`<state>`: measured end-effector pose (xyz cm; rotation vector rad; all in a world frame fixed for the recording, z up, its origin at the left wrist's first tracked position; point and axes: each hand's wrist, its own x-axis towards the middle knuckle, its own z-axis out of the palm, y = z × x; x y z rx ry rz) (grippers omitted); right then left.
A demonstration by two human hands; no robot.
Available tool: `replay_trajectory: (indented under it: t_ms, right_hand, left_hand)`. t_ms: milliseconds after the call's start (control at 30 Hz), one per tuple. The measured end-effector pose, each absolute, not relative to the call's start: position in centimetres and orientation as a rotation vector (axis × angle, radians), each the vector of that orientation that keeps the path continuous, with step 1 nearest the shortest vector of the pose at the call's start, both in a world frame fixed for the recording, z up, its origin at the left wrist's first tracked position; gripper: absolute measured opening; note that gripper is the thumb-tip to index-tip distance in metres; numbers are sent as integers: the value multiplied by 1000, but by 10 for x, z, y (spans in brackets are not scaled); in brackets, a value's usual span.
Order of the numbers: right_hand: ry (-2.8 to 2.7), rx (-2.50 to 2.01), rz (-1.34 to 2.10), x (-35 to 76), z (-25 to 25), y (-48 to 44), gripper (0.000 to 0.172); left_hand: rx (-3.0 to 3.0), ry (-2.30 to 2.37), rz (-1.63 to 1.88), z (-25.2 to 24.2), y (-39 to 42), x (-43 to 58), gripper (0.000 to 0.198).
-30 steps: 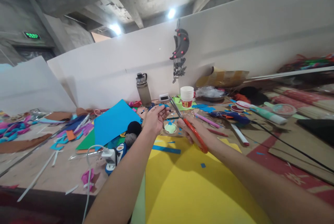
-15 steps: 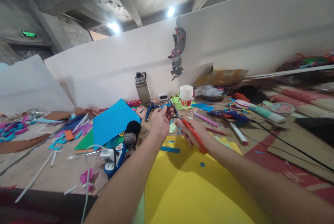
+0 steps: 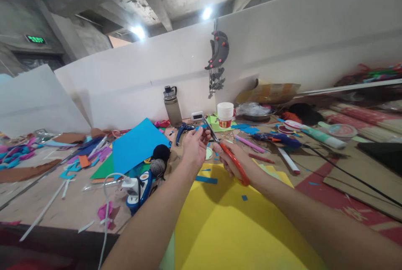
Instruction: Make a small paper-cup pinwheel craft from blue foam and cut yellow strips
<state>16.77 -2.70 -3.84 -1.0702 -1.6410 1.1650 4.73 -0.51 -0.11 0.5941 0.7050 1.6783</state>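
My right hand grips red-handled scissors, whose blades point up and to the left. My left hand is raised beside the blades, its fingertips pinched on a small blue paper scrap at the blade tips. Both hands hover over a large yellow sheet that lies on the table in front of me. A few blue paper bits lie on the yellow sheet.
A blue sheet leans at the left with balls of yarn and a glue gun beside it. Behind stand a water bottle, paper cups and a white partition wall. Markers, a black cable and paper scraps cover the table.
The left hand has drawn closer to the scissor blades and pinched in on the blue scrap. The view shifted slightly; the right hand has kept its grip.
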Motion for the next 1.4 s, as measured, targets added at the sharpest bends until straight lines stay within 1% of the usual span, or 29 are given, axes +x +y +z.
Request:
replay_trajectory:
  t_ms: [167, 333, 467, 633, 700, 800, 967, 1100, 1167, 1300, 1400]
  right_hand:
    - [-1591, -1081, 1194, 166, -38, -29, 39]
    - [-1494, -1078, 1330, 167, -25, -33, 39]
    - [-1554, -1140, 1226, 177, -18, -23, 39]
    - [-1763, -1252, 925, 192, -19, -5, 36]
    - [-1851, -1254, 798, 198, -16, -2, 36]
    - [-2039, -1194, 704, 208, -5, -3, 35]
    - [-2442, -1205, 676, 231, 14, -11, 38]
    - [-2701, -1011, 723, 239, 15, -20, 26]
    - [-2761, -932, 681, 236, 14, -26, 25]
    - [-2828, -993, 617, 226, 14, -39, 31]
    - [-2874, -1032, 697, 222, 15, -46, 36]
  left_hand:
    - [596, 726, 1675, -2, -5, 47, 10]
    - [650, 767, 1658, -2, -4, 42, 10]
    - [753, 857, 1634, -4, 0, 32, 13]
    - [813, 960, 1615, -9, 9, 17, 19]
    - [823, 1012, 1595, -11, 12, 11, 19]
    - [844, 1075, 1543, -14, 15, 2, 18]
    - [840, 1148, 1508, -14, 18, -11, 20]
    - [867, 1129, 1504, -14, 19, -17, 20]
    - [870, 1125, 1487, -15, 20, -19, 21]
    - [876, 1112, 1427, -18, 21, -19, 24]
    - [872, 1103, 1402, -21, 23, -19, 24]
